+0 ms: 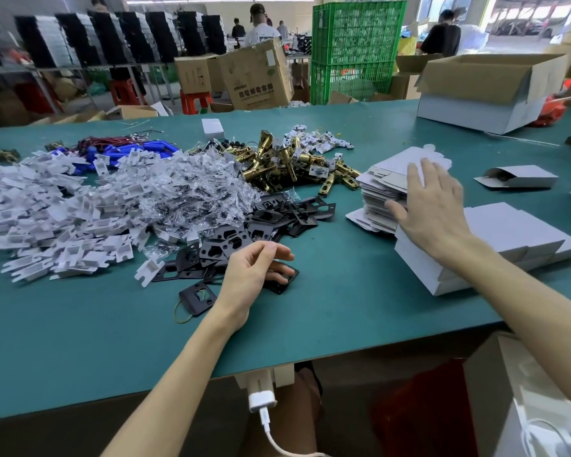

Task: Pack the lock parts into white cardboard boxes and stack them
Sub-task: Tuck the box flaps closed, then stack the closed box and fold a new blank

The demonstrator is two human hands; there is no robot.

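Box blanks (376,192): flat white stack on the green surface (327,308), just right of the brass latches (287,163).
Your right hand (432,206): fingers spread flat on that stack.
Your left hand (254,275): loosely curled, fingertips touching a black plate (289,282).
Writing: the print on the brown carton (257,77) is too blurred to read.

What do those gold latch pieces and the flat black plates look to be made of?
Gold latch pieces: likely metal, polished brass-like finish, mirror glints. Black plates: probably stamped metal, matte black coating, thin with punched holes; plastic cannot be ruled out.

Bare forearms (185,357); bare left grip (251,278), right grip (432,212)
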